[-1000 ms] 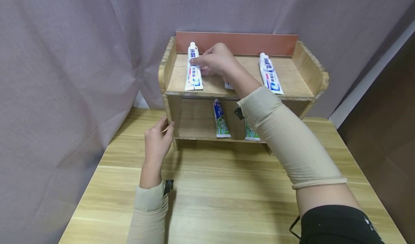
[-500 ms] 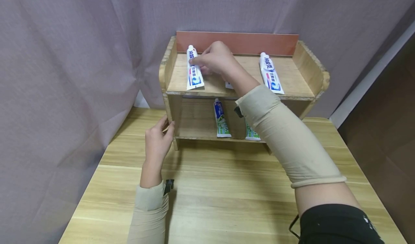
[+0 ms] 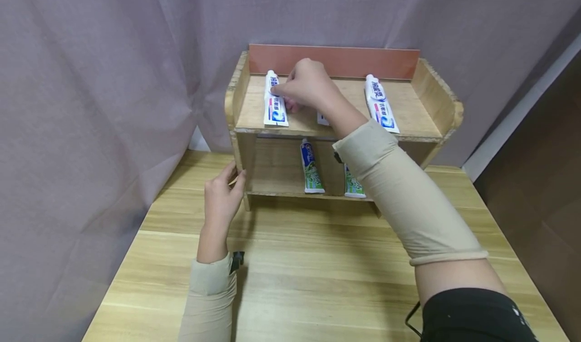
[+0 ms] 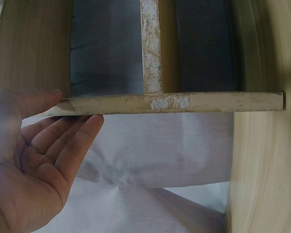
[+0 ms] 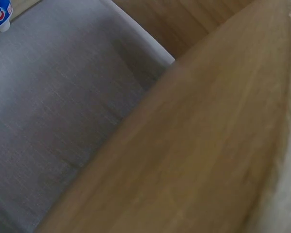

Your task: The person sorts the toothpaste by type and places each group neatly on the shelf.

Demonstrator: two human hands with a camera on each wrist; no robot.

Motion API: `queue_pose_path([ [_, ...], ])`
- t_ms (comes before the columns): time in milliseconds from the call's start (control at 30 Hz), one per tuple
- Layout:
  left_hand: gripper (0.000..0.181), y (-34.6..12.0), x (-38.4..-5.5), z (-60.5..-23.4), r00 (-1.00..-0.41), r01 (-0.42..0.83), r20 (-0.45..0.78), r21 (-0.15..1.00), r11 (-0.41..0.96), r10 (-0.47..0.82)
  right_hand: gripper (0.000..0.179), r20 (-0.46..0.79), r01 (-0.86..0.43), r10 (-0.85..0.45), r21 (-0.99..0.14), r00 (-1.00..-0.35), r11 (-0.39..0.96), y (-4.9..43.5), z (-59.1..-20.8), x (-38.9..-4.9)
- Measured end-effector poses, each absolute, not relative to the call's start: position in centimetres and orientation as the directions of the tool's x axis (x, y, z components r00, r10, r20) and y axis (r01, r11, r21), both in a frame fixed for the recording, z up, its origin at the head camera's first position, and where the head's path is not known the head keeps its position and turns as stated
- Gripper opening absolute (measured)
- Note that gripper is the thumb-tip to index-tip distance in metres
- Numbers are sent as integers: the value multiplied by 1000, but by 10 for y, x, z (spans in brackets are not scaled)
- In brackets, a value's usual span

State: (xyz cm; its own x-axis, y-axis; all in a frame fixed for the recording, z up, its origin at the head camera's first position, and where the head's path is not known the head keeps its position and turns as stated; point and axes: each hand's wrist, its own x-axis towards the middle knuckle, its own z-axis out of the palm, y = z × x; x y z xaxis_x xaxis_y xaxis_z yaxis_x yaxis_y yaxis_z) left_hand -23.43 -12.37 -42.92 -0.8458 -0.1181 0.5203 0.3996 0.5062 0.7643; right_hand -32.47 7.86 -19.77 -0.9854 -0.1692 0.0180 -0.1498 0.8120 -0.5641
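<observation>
In the head view my right hand (image 3: 313,84) holds a white toothpaste tube (image 3: 276,111) at the left of the wooden rack's top shelf, thumb on its right edge. The tube's cap points to the back; whether it bears fully on the shelf I cannot tell. My left hand (image 3: 222,195) grips the rack's left side panel (image 3: 230,102). The left wrist view shows this hand (image 4: 43,170) with the thumb on one face of that panel (image 4: 208,102) and fingers on the other. The right wrist view does not show the right hand's grip.
Another white tube (image 3: 380,105) lies at the top shelf's right; a third (image 3: 322,119) is mostly hidden by the right hand. Two blue-green tubes (image 3: 311,168) lie on the lower shelf, one partly behind the sleeve. A reddish board (image 3: 363,62) backs the rack, which stands on a wooden table (image 3: 290,281).
The held white tube has come slightly forward and its cap end sits lower in the head view. The left hand stays on the side panel.
</observation>
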Motion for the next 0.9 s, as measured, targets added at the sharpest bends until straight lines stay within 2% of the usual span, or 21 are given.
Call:
queue_pose_path([
  [500,31,-124,-234,-429,-852,395,510,774,495,-119,32,77,-200,-192,-592,-978,780,81,-197,-315],
  [900,31,-125,-233,-429,-852,388,508,774,500,-125,35,223,-280,-186,-535,-957,797,86,-196,-305],
])
